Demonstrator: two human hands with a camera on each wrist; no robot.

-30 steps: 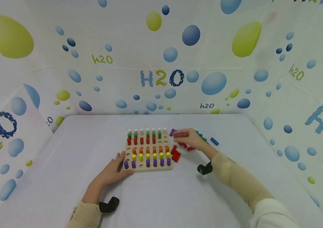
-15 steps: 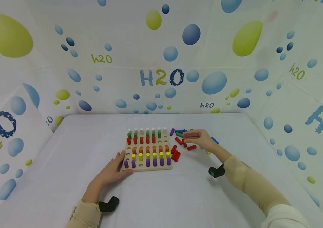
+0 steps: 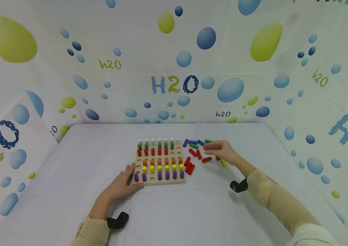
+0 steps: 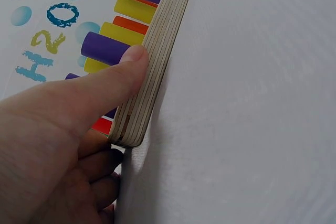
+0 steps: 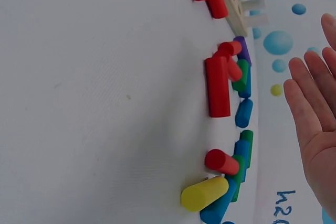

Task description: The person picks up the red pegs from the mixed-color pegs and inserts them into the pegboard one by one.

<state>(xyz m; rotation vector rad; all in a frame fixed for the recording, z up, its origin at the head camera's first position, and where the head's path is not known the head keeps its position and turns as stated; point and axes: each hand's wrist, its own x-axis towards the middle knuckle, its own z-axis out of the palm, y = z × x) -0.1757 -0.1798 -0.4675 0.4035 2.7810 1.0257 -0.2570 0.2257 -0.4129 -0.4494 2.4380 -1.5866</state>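
Note:
My left hand (image 3: 119, 185) grips the near left corner of a wooden pegboard (image 3: 164, 183). In the left wrist view the thumb (image 4: 134, 59) lies on the board's front edge beside a purple peg (image 4: 105, 48), while the other fingers curl at the side. Rows of white, green, red, orange, yellow and purple pegs stand in the board, with some bare holes among them. My right hand (image 3: 223, 151) hovers palm inward over loose pegs right of the board. Its fingers are extended, and nothing shows in the palm (image 5: 325, 150) in the right wrist view.
Several red pegs (image 3: 206, 159) lie scattered beside the board. Near them are a purple peg (image 3: 185, 142), green pegs (image 3: 194, 146), blue pegs (image 3: 193, 142) and a yellow peg (image 3: 224, 163). A white cloth covers the table (image 3: 174, 218), with a printed backdrop (image 3: 130, 92) behind.
My right hand has moved to the right, away from the pegboard, uncovering more of the loose red, green and blue pegs. The left hand stays at the board's corner.

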